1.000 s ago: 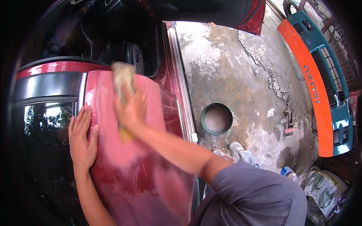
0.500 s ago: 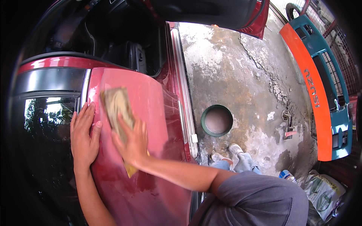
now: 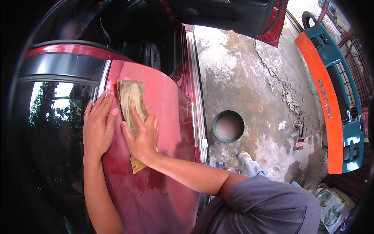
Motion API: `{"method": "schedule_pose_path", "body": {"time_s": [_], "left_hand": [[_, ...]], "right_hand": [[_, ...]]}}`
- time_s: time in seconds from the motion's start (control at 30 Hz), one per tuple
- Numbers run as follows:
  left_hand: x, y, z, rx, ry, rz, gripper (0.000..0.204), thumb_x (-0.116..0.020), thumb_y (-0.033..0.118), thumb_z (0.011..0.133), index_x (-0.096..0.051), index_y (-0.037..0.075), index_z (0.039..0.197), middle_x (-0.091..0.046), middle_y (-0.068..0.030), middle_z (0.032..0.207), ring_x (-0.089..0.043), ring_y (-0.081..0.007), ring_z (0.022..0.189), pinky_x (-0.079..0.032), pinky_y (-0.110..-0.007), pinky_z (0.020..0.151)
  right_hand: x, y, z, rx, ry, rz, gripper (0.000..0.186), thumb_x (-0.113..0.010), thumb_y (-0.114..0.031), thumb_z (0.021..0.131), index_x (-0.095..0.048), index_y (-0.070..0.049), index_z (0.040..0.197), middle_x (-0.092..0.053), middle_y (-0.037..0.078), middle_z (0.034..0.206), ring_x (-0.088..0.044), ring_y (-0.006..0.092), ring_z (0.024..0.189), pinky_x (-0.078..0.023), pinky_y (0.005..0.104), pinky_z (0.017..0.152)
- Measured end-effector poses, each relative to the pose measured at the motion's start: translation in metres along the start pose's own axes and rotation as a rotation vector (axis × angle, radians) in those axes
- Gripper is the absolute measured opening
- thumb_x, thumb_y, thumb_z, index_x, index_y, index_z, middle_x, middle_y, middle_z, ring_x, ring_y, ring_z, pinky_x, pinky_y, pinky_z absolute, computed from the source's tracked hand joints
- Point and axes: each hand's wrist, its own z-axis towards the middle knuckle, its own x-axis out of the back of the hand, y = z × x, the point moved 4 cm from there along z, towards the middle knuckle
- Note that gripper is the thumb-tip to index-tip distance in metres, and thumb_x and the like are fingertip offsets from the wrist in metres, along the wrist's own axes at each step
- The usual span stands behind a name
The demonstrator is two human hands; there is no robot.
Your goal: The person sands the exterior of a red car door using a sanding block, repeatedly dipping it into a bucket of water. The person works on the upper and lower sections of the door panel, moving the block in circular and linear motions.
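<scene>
My right hand [image 3: 143, 136] presses a long flat sanding block [image 3: 132, 93], wrapped in yellowish sandpaper, against a dark red car door panel [image 3: 165, 171]. Its fingers spread over the block and the thumb lies along the window side. Wet, cloudy smears cover the block's top, and a yellow paper end [image 3: 137, 167] sticks out below the hand. Around the block, a patch of the panel [image 3: 163, 105] looks dull and pinkish. My left hand [image 3: 99, 130] lies flat with fingers stretched out, on the panel's edge beside the dark window glass [image 3: 54, 148], holding nothing.
A dark green bucket [image 3: 215, 134] with cloudy liquid stands on the cracked concrete floor [image 3: 265, 101]. An open car door [image 3: 233, 17] juts out at the top. An orange and teal vehicle panel [image 3: 317, 89] leans at the right; a printed sack [image 3: 333, 206] lies below it.
The whole view has shifted slightly. The sanding block has turned on the panel, its lower end swinging toward the window, with my right hand still on it. My left hand stays at the panel's edge.
</scene>
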Motion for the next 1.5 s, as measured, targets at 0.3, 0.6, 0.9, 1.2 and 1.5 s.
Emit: {"method": "schedule_pose_path", "body": {"time_s": [0.3,0.6,0.9,1.2,1.5], "left_hand": [[0.009,0.005,0.011,0.005,0.109,-0.162,0.057,-0.042,0.043,0.113,-0.055,0.006,0.154,-0.060,-0.0159,0.154,-0.051,-0.0277,0.147,-0.027,-0.046,0.128],[0.002,0.000,0.001,0.030,0.109,-0.133,0.059,-0.041,0.047,0.113,-0.054,0.008,0.156,-0.060,-0.0157,0.154,-0.052,-0.0288,0.146,-0.027,-0.047,0.128],[0.001,-0.001,0.005,0.022,0.085,-0.125,0.056,-0.045,0.042,0.113,-0.053,0.009,0.157,-0.061,-0.0183,0.152,-0.053,-0.0302,0.146,-0.026,-0.048,0.128],[0.007,0.004,0.011,-0.007,0.057,-0.035,0.053,-0.045,0.040,0.114,-0.057,0.006,0.154,-0.059,-0.0132,0.156,-0.050,-0.0268,0.148,-0.025,-0.045,0.130],[-0.001,0.000,0.005,0.011,0.026,0.005,0.052,-0.046,0.037,0.113,-0.056,0.008,0.155,-0.058,-0.0119,0.157,-0.047,-0.0265,0.151,-0.022,-0.047,0.131]], "right_hand": [[-0.026,0.025,0.197,-0.300,0.006,-0.070,0.056,-0.066,-0.046,0.098,-0.066,-0.015,0.144,-0.059,0.031,0.135,-0.052,0.0456,0.128,-0.041,0.0518,0.112],[-0.017,0.040,0.060,-0.072,0.004,0.078,0.060,-0.072,-0.040,0.096,-0.064,-0.013,0.149,-0.052,0.029,0.146,-0.047,0.0467,0.136,-0.038,0.0555,0.116],[0.000,0.044,0.013,-0.086,-0.013,-0.024,0.061,-0.078,-0.038,0.094,-0.065,-0.011,0.147,-0.048,0.028,0.152,-0.046,0.0453,0.140,-0.038,0.0547,0.118],[-0.012,0.133,0.163,-0.212,0.032,0.223,0.051,-0.073,-0.036,0.096,-0.070,-0.013,0.141,-0.053,0.028,0.150,-0.048,0.0452,0.139,-0.038,0.0512,0.119],[0.030,0.093,-0.045,0.156,-0.271,0.182,0.064,-0.066,-0.024,0.101,-0.048,-0.010,0.161,-0.017,0.036,0.172,-0.030,0.0554,0.153,-0.027,0.0603,0.123]]}}
